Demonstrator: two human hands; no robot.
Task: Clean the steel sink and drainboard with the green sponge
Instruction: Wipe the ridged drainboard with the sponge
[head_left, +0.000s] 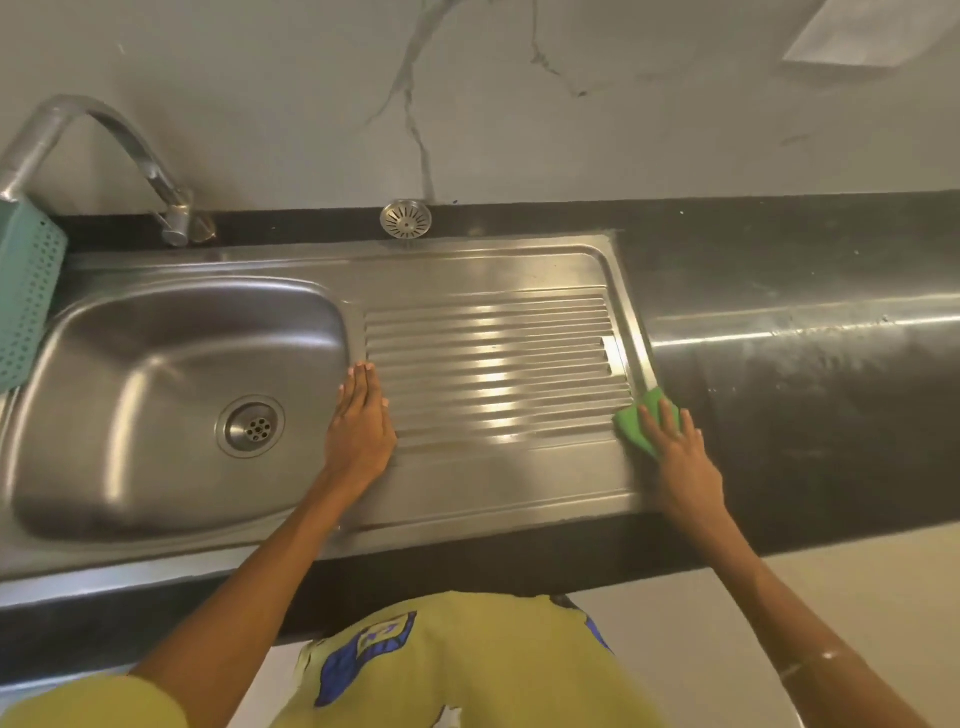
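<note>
Now: steel drainboard (493, 364) | black counter (805, 364) | marbled wall (519, 104)

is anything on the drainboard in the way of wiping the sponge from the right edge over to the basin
Only the left hand, resting flat on the drainboard beside the sink basin. The right hand presses the green sponge at the drainboard's right rim, and the ribbed steel between the hands is bare.
</note>
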